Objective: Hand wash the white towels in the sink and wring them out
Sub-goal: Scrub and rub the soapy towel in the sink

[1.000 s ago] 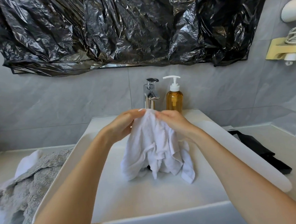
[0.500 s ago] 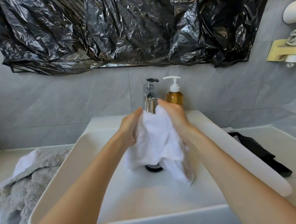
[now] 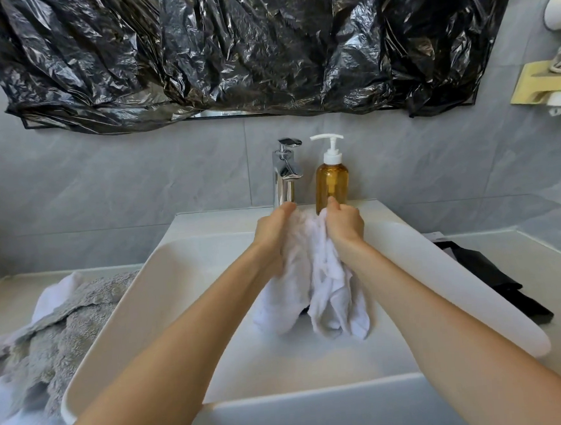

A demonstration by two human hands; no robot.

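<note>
Left hand (image 3: 274,234) and right hand (image 3: 344,224) gripping bunched white cloth towel (image 3: 313,276) over white rectangular sink (image 3: 121,323), below chrome tap (image 3: 286,172). Risk: elbows nudging amber pump bottle (image 3: 331,175); hem clogging drain.

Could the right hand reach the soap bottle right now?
Probably yes, but not freely. The right hand is just in front of the soap bottle with nothing between them, yet it grips the white towel and would have to let go first.

Grey tiled wall (image 3: 105,198) — black plastic sheet (image 3: 228,50) over mirror.
</note>
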